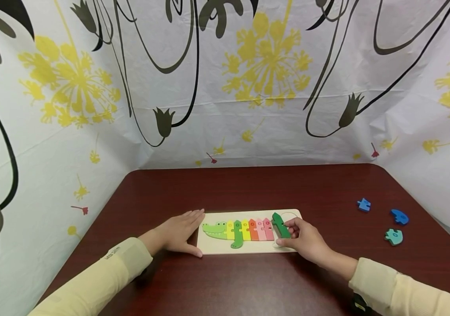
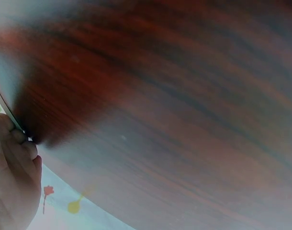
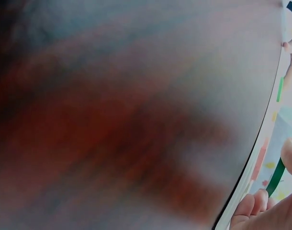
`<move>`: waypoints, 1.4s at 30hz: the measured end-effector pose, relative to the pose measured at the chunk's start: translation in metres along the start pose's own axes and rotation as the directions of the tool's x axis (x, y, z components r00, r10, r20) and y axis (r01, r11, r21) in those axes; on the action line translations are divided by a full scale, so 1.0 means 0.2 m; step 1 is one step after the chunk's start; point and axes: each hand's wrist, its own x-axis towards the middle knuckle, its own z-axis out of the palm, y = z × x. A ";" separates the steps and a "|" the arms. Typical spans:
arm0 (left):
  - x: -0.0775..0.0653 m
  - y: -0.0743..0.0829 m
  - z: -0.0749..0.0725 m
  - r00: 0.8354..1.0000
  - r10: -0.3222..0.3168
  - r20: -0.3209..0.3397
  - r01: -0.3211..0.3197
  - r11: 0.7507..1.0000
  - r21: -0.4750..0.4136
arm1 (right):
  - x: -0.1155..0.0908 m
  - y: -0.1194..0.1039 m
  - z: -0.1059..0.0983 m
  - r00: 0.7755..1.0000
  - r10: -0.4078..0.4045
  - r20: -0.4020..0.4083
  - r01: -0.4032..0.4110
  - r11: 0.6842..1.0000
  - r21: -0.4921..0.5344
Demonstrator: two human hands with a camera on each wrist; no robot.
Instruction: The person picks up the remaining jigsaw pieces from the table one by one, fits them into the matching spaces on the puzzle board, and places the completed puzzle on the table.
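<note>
A pale wooden puzzle board (image 1: 217, 249) lies on the table, bearing a crocodile made of coloured pieces. Its light green head (image 1: 215, 231) is at the left, followed by yellow, green, orange and pink pieces. My left hand (image 1: 181, 232) rests at the board's left edge, fingers extended and thumb spread. At the right end, my right hand (image 1: 305, 239) pinches a dark green puzzle piece (image 1: 279, 225) between thumb and fingers. That dark green piece (image 3: 277, 178) stands tilted over the board in the right wrist view. A round outline shows at the board's upper right corner, partly hidden by the hand.
Three loose puzzle pieces lie on the dark red-brown table (image 1: 248, 281) to the right: a blue one (image 1: 364, 205), a curved blue one (image 1: 400, 217) and a teal one (image 1: 394, 237). A white flower-printed cloth (image 1: 193, 87) hangs behind and beside the table.
</note>
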 end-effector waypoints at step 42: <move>0.00 0.00 0.00 1.000 0.006 0.002 -0.006 1.000 0.009 | 0.00 0.00 0.05 1.000 -0.026 0.014 0.026 0.999 -0.020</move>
